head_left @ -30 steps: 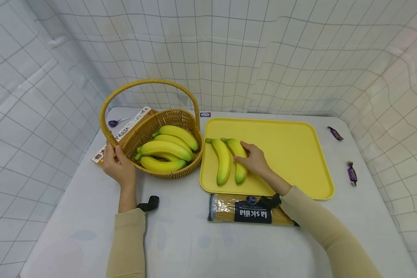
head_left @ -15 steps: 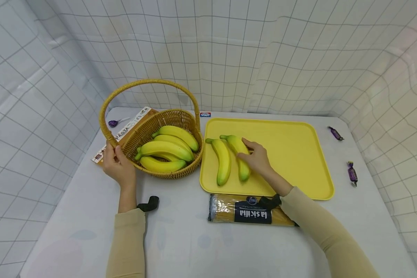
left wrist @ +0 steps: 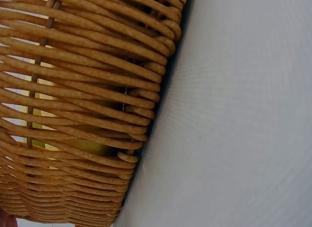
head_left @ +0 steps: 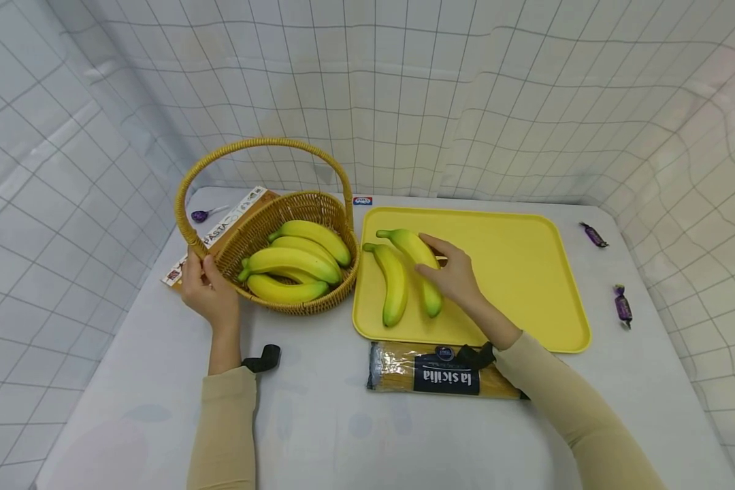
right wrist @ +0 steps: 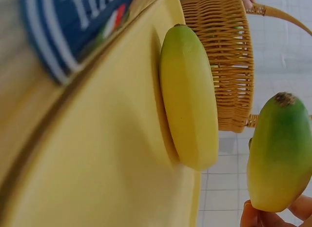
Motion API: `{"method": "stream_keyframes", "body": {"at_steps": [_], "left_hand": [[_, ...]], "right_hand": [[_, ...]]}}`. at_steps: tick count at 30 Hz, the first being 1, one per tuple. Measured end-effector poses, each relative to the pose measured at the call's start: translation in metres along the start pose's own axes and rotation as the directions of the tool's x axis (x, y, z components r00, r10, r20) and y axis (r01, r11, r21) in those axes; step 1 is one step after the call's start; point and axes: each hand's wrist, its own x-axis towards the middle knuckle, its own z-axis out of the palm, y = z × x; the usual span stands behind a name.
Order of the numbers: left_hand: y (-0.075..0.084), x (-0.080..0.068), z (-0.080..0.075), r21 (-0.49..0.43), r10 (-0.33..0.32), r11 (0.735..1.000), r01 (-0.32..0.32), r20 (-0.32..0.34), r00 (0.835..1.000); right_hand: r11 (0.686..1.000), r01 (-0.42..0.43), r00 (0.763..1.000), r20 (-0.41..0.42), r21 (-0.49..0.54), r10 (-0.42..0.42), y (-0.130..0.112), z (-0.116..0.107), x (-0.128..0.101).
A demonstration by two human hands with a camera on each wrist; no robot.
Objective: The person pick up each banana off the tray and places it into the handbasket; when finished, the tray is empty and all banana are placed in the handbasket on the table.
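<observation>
My left hand (head_left: 211,292) grips the wicker basket (head_left: 303,308) at its left side, where the tall handle meets the rim. Several bananas (head_left: 290,262) lie inside it. The left wrist view is filled mostly by the woven basket wall (left wrist: 83,90). Over the yellow tray (head_left: 502,272), my right hand (head_left: 456,273) pinches a banana (head_left: 413,248) between thumb and fingers. In the right wrist view this held banana (right wrist: 280,154) is raised off the tray. Another banana (right wrist: 190,97) rests on the tray's left part, beside the basket.
A pasta packet (head_left: 447,373) lies along the tray's front edge, under the right wrist. Behind the basket is a flat pasta box (head_left: 220,235), with a purple lollipop (head_left: 200,216) near it. Two purple wrapped candies (head_left: 622,306) sit right of the tray. Gridded curtains surround the table.
My right hand has lifted the pinched banana from the tray; its stem end has swung up and leftward, toward the basket. My left hand keeps its hold on the basket.
</observation>
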Motion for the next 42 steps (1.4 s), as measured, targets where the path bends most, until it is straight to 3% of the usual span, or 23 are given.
{"method": "stream_keyframes", "body": {"at_steps": [15,31,42], "left_hand": [[0.001,0.000,0.000,0.004,-0.002,1.000,0.002,0.006,1.000],[-0.003,0.000,0.001,0.019,0.006,1.000,-0.006,0.000,1.000],[0.006,-0.001,0.002,0.019,0.002,1.000,-0.001,-0.022,1.000]], "right_hand": [[0.983,0.170,0.981,0.079,0.064,-0.175,-0.051,0.011,0.017],[0.965,0.254,0.947,0.187,0.058,-0.260,-0.100,0.062,0.063],[0.943,0.331,0.920,0.232,-0.029,-0.316,-0.119,0.087,0.088]]}}
